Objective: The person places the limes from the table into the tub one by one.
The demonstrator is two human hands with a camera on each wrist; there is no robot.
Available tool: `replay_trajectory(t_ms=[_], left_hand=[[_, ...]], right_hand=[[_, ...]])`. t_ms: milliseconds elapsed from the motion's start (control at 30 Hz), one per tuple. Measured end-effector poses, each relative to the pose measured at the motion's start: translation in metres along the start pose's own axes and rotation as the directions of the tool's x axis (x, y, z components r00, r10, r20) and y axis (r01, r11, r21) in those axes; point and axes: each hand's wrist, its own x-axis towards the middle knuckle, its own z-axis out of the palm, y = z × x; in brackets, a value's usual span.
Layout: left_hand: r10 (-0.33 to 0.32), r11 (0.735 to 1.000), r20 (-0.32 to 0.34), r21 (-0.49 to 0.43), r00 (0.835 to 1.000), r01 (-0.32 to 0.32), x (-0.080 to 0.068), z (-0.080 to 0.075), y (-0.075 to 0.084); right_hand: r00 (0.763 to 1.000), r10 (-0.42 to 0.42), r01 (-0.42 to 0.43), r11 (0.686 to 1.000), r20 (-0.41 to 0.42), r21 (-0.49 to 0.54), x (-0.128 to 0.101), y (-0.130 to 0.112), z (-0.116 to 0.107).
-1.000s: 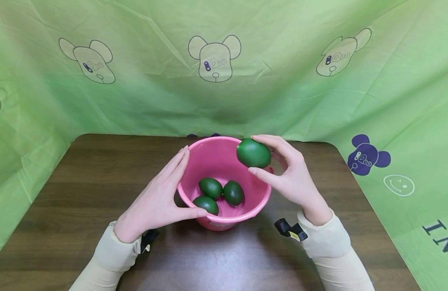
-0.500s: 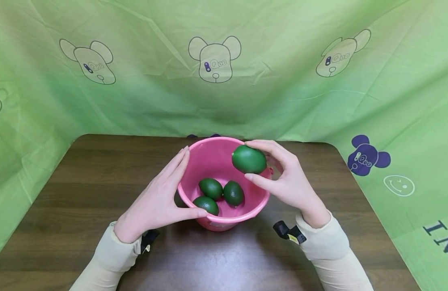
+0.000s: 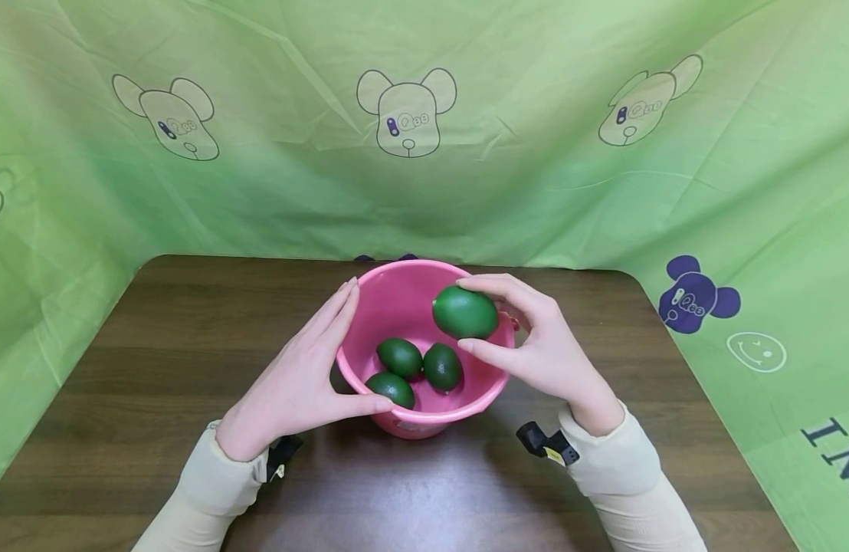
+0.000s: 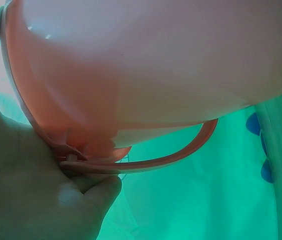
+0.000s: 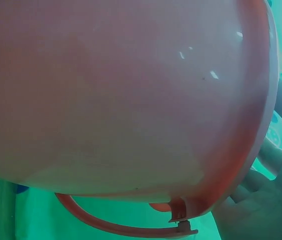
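Observation:
Three dark green, oval fruits like avocados (image 3: 400, 358) lie at the bottom of a pink bucket (image 3: 424, 418) in the head view. My right hand (image 3: 545, 345) pinches another avocado (image 3: 465, 313) between thumb and fingers, over the right part of the bucket's mouth. Along the bucket's left rim rests my left hand (image 3: 293, 376), fingers straight toward the far side and thumb along the near edge. The left wrist view shows that hand right beside the bucket's handle (image 4: 170, 159). The held avocado is hidden behind the bucket wall in the right wrist view.
A brown wooden table (image 3: 155, 345) bears the bucket. Behind it and at both sides hangs a green curtain (image 3: 293, 184) printed with bear heads. A small black camera (image 3: 547, 443) sits at the right wrist.
My right hand has moved left and toward me with the avocado, bringing it farther over the bucket. The left hand and the fruits in the bucket have stayed still.

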Motion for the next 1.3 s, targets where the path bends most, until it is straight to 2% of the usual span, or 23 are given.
replay_trajectory(t_ms=[233, 700, 1300], left_hand=[[0.0, 1.0, -0.001, -0.001, 1.0, 0.0, 0.0006, 0.0, 0.0001], [0.014, 1.0, -0.012, 0.006, 1.0, -0.014, 0.001, -0.0002, -0.0012], [-0.018, 1.0, 0.006, -0.008, 1.0, 0.018, -0.0003, 0.0001, 0.0005]], right_hand=[[0.999, -0.027, 0.027, 0.999, 0.032, 0.018, 0.0007, 0.0013, 0.0036], [0.998, -0.024, 0.027, 0.998, 0.063, -0.056, 0.0006, -0.0027, 0.0061], [0.997, -0.028, 0.033, 0.997, 0.067, -0.075, -0.0024, -0.0025, 0.0086]])
